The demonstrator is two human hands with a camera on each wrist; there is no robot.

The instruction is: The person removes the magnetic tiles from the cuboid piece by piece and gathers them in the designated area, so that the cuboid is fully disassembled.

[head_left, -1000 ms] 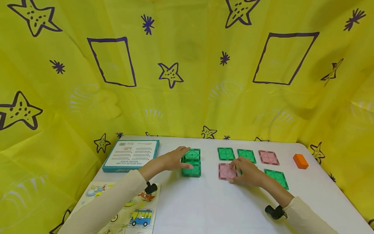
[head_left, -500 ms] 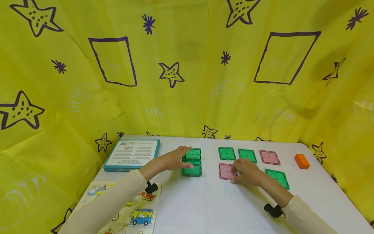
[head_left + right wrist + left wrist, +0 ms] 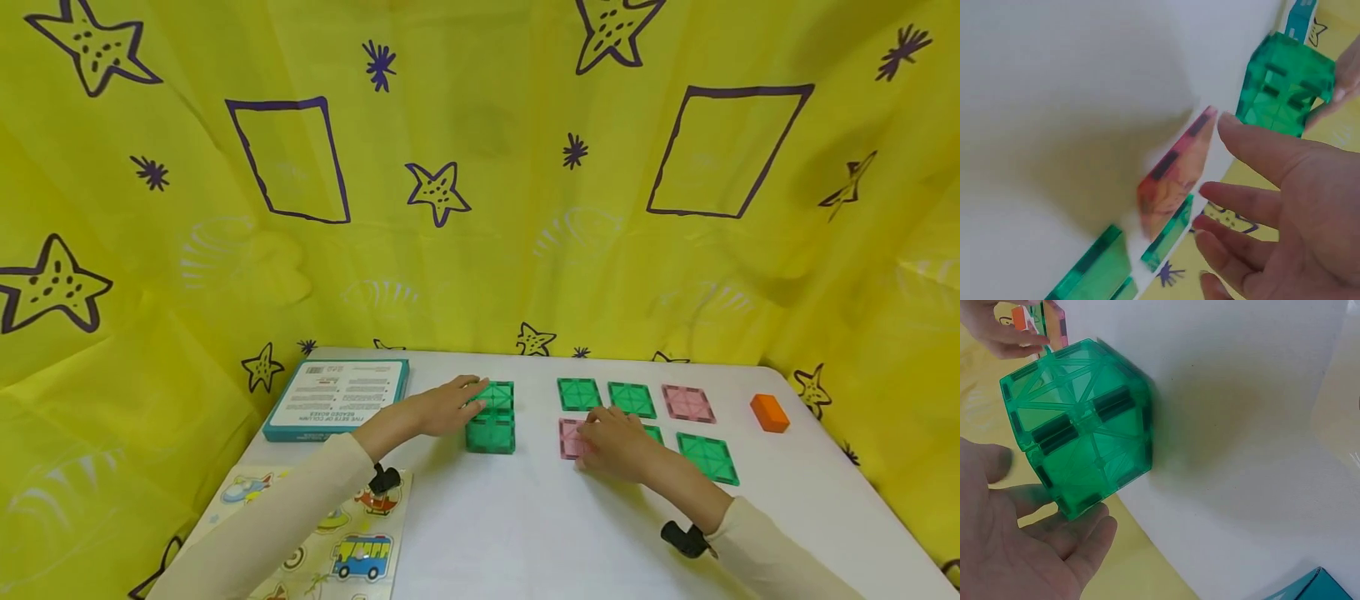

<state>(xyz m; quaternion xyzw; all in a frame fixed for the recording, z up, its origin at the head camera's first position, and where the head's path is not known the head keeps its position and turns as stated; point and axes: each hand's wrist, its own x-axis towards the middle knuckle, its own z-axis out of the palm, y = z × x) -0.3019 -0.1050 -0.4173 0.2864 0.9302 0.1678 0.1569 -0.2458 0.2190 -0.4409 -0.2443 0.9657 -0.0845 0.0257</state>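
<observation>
A green see-through cube of magnetic tiles [image 3: 491, 435] stands at the middle of the table. My left hand [image 3: 446, 408] lies at its far left side, fingertips against it. In the left wrist view the thumb is off the cube [image 3: 1085, 425], and the loosely bent fingers touch its lower edge. My right hand [image 3: 618, 446] hovers low over a pink magnetic tile [image 3: 570, 437] and covers its right part. In the right wrist view the fingers [image 3: 1247, 203] are spread and the thumb stands close to the pink tile [image 3: 1175, 175], with no grip on it.
Green tiles [image 3: 579, 395] and another pink tile [image 3: 688, 403] lie flat behind and right of my right hand. An orange block [image 3: 769, 413] sits at the far right. On the left are a teal box [image 3: 337, 398] and a picture puzzle board [image 3: 363, 558]. A yellow curtain [image 3: 480, 275] hangs behind.
My right hand has slid left, further over the pink tile. My left thumb has lifted from the cube's near side toward its fingers. The cube and tiles stay in place.
</observation>
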